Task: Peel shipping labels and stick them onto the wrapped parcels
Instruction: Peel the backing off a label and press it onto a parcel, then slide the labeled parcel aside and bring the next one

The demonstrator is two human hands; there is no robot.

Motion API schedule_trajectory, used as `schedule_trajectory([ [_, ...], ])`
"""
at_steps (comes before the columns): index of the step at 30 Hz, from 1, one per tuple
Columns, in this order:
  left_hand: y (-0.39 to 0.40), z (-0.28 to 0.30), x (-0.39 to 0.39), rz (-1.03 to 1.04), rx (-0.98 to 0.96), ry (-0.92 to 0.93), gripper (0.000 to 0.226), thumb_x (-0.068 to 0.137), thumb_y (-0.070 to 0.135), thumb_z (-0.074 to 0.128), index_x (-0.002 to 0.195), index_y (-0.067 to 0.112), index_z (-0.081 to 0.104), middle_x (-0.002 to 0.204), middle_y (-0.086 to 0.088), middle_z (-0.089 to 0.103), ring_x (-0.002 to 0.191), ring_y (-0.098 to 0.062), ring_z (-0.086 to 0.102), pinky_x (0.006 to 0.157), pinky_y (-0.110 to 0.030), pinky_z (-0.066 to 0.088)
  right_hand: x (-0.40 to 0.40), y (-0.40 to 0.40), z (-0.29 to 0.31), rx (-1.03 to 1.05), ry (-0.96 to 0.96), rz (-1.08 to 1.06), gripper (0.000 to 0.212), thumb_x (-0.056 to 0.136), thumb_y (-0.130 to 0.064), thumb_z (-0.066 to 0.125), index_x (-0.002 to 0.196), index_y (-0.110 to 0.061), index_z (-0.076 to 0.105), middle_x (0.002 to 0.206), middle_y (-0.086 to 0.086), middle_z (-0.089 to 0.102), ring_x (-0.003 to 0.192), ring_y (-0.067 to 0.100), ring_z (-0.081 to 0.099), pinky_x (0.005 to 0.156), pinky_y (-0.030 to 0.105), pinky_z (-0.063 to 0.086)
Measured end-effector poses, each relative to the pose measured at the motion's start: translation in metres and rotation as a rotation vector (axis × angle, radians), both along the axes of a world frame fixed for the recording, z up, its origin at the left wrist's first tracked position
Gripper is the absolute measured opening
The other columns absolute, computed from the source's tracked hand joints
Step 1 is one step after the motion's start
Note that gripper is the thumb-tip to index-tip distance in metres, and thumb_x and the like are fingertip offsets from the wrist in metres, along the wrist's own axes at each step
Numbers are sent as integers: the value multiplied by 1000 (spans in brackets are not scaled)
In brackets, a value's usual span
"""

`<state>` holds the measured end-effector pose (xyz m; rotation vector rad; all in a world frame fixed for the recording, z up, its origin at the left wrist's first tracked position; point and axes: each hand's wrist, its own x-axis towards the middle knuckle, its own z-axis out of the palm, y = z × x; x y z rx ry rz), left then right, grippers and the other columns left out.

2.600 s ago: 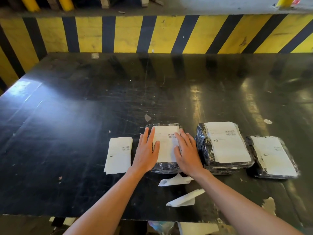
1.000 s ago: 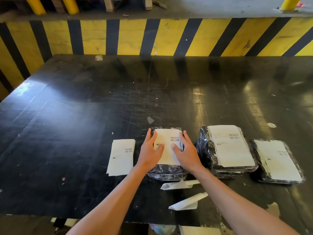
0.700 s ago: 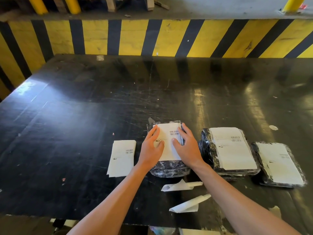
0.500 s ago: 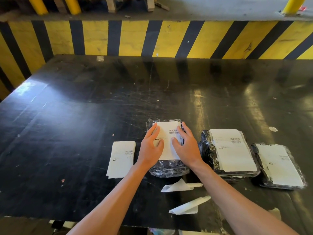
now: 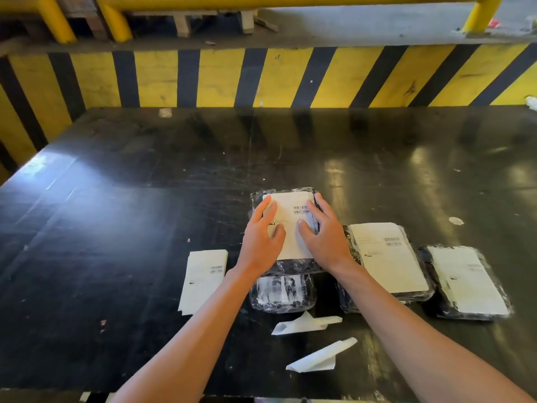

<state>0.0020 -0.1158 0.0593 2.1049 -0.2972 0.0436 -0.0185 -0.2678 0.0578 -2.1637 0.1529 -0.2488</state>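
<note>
A black film-wrapped parcel with a white shipping label (image 5: 290, 203) lies a little past the table's middle. My left hand (image 5: 258, 242) and my right hand (image 5: 322, 239) rest flat on it, fingers spread, holding it from both sides. Just nearer to me sits a second wrapped parcel (image 5: 283, 292) with no white label on top. A stack of unpeeled labels (image 5: 203, 277) lies to its left. Two more labelled parcels (image 5: 389, 263) (image 5: 467, 283) lie side by side on the right.
Two folded strips of backing paper (image 5: 305, 322) (image 5: 319, 357) lie near the front edge of the black table (image 5: 116, 213). A yellow-and-black striped barrier (image 5: 261, 77) closes off the far side. Small paper scraps dot the tabletop.
Both hands have moved the labelled parcel away from me, uncovering the unlabelled parcel that was beneath it. The view has tilted up slightly.
</note>
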Motion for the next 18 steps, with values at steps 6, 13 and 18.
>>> schedule_trajectory([
  [6,-63,15,-5,-105,52,-21,55,100,15,49,152,15,32,163,5,20,148,-14,24,116,-41,36,-19,-63,20,-32,-42,-67,55,98,-23,58,148,-8,42,164,-4,21,149,11,22,110,17,26],
  [13,-207,20,-30,-209,50,-42,56,101,20,48,153,15,29,164,4,17,149,-18,21,119,-44,30,-65,-204,37,-47,-38,-155,54,97,-26,59,146,-10,46,163,-7,25,147,8,25,119,33,27],
  [18,-314,6,-59,-257,40,-20,58,101,19,46,155,12,25,165,1,15,150,-17,17,120,-45,28,-100,-310,28,-79,10,-178,53,97,-28,59,146,-14,47,161,-12,26,145,3,26,112,20,24],
])
